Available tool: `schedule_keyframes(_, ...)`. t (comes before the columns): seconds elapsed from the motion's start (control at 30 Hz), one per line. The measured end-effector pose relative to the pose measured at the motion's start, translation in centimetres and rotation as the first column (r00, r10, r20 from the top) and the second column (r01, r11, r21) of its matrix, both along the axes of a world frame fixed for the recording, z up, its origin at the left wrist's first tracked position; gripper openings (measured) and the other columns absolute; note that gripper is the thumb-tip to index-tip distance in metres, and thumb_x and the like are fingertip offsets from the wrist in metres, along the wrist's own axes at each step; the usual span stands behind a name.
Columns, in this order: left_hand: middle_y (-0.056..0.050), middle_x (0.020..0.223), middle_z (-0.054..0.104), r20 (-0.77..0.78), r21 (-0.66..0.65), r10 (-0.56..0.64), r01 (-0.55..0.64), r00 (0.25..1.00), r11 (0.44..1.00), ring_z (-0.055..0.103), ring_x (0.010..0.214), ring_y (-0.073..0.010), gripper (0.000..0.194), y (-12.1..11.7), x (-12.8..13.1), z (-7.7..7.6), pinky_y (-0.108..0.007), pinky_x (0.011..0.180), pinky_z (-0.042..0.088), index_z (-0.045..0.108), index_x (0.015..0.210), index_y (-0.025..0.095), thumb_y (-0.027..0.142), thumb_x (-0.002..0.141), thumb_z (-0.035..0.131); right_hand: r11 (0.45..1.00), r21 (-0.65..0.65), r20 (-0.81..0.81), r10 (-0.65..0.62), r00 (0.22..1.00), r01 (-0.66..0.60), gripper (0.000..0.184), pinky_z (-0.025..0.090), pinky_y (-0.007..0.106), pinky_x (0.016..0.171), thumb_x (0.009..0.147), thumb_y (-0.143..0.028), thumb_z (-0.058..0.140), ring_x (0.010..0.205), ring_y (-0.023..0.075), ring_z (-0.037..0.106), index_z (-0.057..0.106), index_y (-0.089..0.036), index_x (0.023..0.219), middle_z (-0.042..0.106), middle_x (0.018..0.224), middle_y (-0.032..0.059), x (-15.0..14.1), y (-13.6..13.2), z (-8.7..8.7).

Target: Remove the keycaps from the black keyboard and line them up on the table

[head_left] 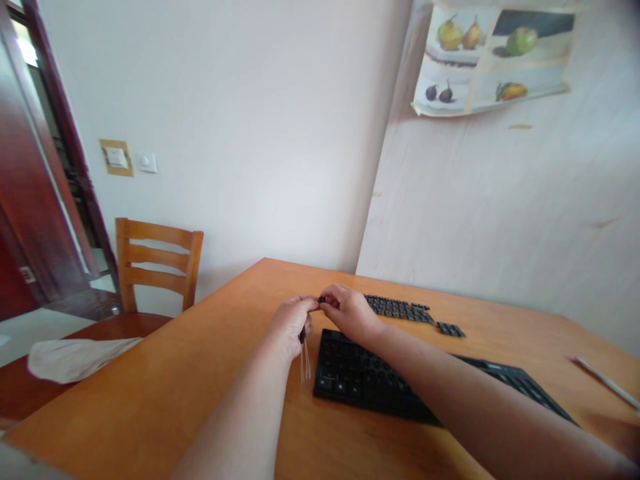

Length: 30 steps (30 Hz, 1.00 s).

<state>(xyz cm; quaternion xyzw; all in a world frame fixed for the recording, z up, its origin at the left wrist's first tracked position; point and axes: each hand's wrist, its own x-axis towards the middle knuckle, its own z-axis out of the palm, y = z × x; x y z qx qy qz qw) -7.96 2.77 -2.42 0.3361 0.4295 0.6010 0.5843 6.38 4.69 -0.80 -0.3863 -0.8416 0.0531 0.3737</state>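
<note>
Above the left end of a black keyboard (pixel 370 397), my two hands meet at the fingertips around a small black keycap (pixel 322 300). My left hand (pixel 291 325) is closed, with a keycap puller (pixel 303 335) tucked in its lower fingers. The puller's black handle shows in part, and its thin wire prongs hang downward. The fingers of my right hand (pixel 350 312) pinch the keycap from the right side. My right forearm crosses over the keyboard and hides its middle. Keys are still seated at the keyboard's near left corner and its right end.
Behind the keyboard, rows of loose keycaps (pixel 400 309) lie on the wooden table (pixel 240 360), with a smaller keycap group (pixel 451 329) beside them. A pencil-like stick (pixel 607 381) rests at the right. At the left stand a wooden chair (pixel 159 280) and a white cloth (pixel 75 357).
</note>
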Motion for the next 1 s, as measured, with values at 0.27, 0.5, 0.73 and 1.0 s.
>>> schedule_keyframes(0.27, 0.005, 0.054, 0.057, -0.010, 0.018, -0.015, 0.015, 1.000, 1.000, 0.029, 0.032, -0.0023, 0.017, 0.0, 0.3, -0.1, -0.021, 0.036, 0.015, 0.055, 0.077, 0.017, 0.019, 0.066, 0.069, 1.000, -0.019, -0.015, -0.011, 1.000, 0.011, 0.012, 0.041, 0.023, 0.066, 0.083, -0.018, 0.058, 0.070, 0.0125, 0.057, 0.062, -0.018, 0.095, 0.064, 0.077, 0.0006, 0.3, -0.2, -0.2)
schedule_keyframes(0.5, -0.001, 0.069, 0.067, -0.037, 0.013, -0.021, 0.021, 0.999, 1.000, 0.031, 0.032, -0.0015, 0.015, -0.2, 0.4, 0.0, -0.020, 0.036, 0.017, 0.058, 0.081, 0.016, 0.019, 0.069, 0.066, 0.996, -0.066, 0.009, -0.066, 0.998, 0.066, 0.012, 0.040, 0.022, 0.062, 0.082, -0.024, 0.061, 0.067, 0.0123, 0.057, 0.066, -0.018, 0.091, 0.066, 0.076, 0.0008, 1.6, 0.3, 0.2)
schedule_keyframes(0.73, -0.002, 0.075, 0.069, -0.040, -0.031, 0.022, -0.024, 0.999, 0.999, 0.030, 0.033, -0.0007, 0.009, -0.2, 0.2, 0.1, -0.019, 0.036, 0.018, 0.055, 0.077, 0.017, 0.020, 0.074, 0.063, 0.941, -0.179, 0.170, -0.259, 0.951, 0.289, 0.016, 0.036, 0.023, 0.057, 0.080, -0.028, 0.062, 0.062, 0.0125, 0.056, 0.071, -0.018, 0.090, 0.066, 0.069, 0.0000, 6.1, 2.7, -0.4)
schedule_keyframes(1.0, -0.002, 0.074, 0.069, -0.043, -0.047, 0.026, -0.028, 0.999, 0.998, 0.029, 0.034, -0.0008, 0.011, -0.1, 0.2, 0.0, -0.019, 0.036, 0.017, 0.053, 0.077, 0.017, 0.019, 0.074, 0.064, 0.908, -0.203, 0.322, -0.291, 0.901, 0.366, 0.016, 0.039, 0.025, 0.063, 0.080, -0.029, 0.062, 0.071, 0.0154, 0.062, 0.074, -0.021, 0.088, 0.071, 0.078, 0.0018, 8.2, 3.4, -2.3)
